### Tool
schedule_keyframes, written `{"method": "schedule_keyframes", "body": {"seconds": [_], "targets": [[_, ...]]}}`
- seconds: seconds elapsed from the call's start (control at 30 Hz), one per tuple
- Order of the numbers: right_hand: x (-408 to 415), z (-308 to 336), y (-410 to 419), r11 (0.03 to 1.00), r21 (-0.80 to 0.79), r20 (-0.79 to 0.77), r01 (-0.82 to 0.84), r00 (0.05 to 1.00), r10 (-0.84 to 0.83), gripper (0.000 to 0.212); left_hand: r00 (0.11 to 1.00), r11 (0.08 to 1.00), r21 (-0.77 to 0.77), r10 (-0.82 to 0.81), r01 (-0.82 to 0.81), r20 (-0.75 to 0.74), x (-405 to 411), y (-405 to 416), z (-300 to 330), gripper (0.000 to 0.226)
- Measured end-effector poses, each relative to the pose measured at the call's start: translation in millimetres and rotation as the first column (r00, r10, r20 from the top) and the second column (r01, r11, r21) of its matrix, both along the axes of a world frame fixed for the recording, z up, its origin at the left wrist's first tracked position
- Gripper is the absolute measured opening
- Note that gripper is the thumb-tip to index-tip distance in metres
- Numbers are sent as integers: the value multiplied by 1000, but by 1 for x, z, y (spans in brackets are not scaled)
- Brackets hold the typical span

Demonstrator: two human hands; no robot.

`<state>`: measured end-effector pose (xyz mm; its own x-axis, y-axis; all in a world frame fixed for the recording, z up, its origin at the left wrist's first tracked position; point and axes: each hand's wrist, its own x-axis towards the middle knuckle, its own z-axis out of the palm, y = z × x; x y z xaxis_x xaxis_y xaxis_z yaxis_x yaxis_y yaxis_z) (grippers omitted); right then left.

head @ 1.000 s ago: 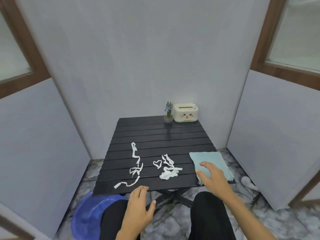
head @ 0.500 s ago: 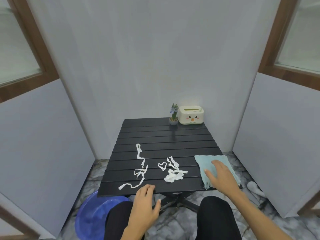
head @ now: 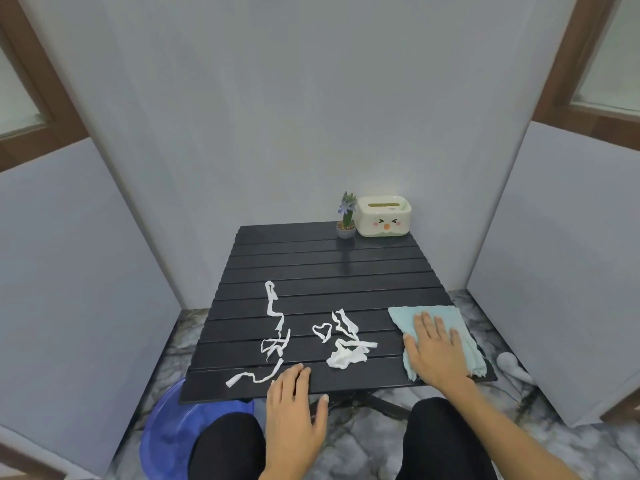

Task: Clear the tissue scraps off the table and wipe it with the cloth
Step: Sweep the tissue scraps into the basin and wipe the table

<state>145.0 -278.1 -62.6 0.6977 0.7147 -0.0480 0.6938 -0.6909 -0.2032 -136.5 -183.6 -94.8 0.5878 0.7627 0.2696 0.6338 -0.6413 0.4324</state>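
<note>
White tissue scraps lie on the near half of the black slatted table: a long thin strip on the left and a crumpled bunch in the middle. A light blue cloth lies flat at the table's near right corner. My right hand rests flat on the cloth, fingers spread. My left hand lies open at the table's near edge, its fingertips just right of the strip's lower end, holding nothing.
A small potted plant and a cream tissue box with a face stand at the far right corner. A blue basin sits on the marble floor under the table's near left corner. Grey wall panels close in on both sides.
My right hand has moved further onto the cloth and flattened on it. My left hand has reached forward to the table's near edge, close to the strip.
</note>
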Motion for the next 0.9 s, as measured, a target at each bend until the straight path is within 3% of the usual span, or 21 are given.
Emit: {"method": "schedule_keyframes", "body": {"seconds": [0.2,0.33,0.5,0.73,0.9], "targets": [[-35,-10,25,989,145,-13,-30,999,32,67,998,1000,-4,21,-21,57,7,-1,-4,55],[-62,-13,50,978,194,0,-81,997,83,86,994,1000,20,8,-10,113,6,2,-8,53],[-85,-17,85,952,283,-33,-118,991,132,40,987,999,31,-24,19,162,3,5,-15,53],[-119,-20,135,853,500,-32,-147,982,188,23,989,999,-17,-31,34,143,0,8,-17,58],[-122,7,144,769,628,-126,-120,959,253,19,991,994,-93,-52,64,124,-2,10,-11,57]]}}
